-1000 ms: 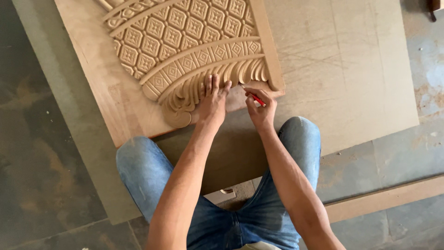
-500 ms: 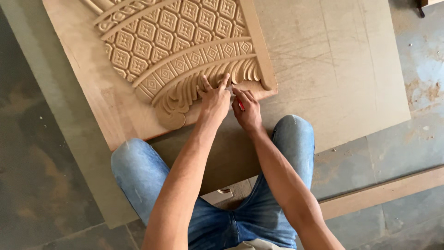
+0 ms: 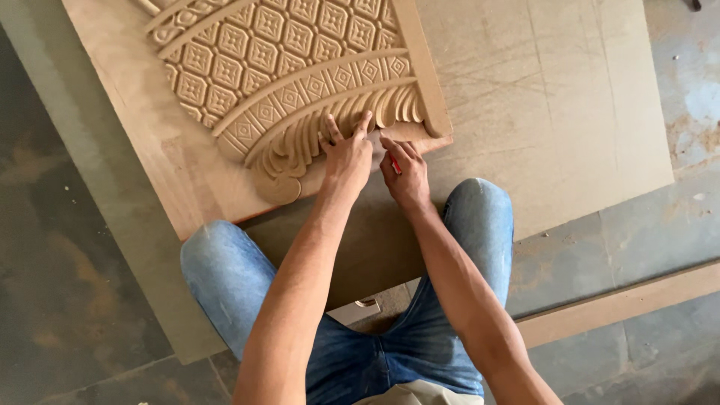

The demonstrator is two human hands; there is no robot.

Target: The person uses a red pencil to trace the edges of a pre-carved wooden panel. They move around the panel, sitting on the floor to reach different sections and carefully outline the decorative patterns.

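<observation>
Carved panel [image 3: 247,82] on flat board [image 3: 540,97], hands [image 3: 375,161] at panel's near edge, board on floor [image 3: 67,300]

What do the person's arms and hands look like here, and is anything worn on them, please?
Both forearms are bare up to where the picture ends: no sleeves, gloves, watch or bands in view. The left hand and right hand are ungloved, and no rings can be made out. Below the arms, blue jeans cover the knees.

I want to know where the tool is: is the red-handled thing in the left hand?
No: the red-handled tool sits in the right hand, while the left hand rests with fingers spread on the carved wooden panel.
</observation>
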